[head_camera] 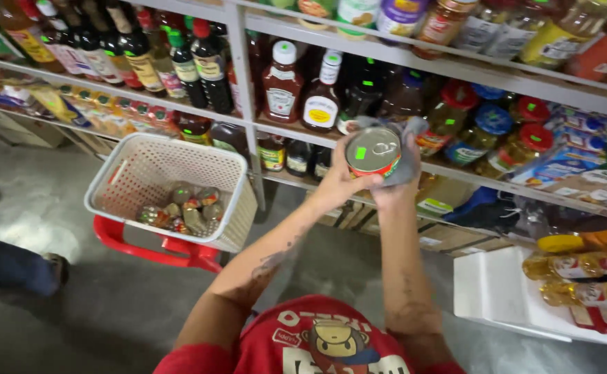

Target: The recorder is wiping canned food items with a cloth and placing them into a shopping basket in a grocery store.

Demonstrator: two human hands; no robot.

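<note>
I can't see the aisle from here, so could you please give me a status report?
Left hand grips can. Right hand presses grey cloth against it. Nothing in the way.

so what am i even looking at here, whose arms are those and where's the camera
The camera sits on a person's head and looks down, so the two bare arms are that person's own. The left hand holds a round tin can with a pull-ring lid. The right hand presses a grey cloth against the can's side. Behind are shop shelves of sauce bottles and jars. To the left, a white plastic basket on a red stand holds small packets. Another person's leg shows at the far left.
</note>
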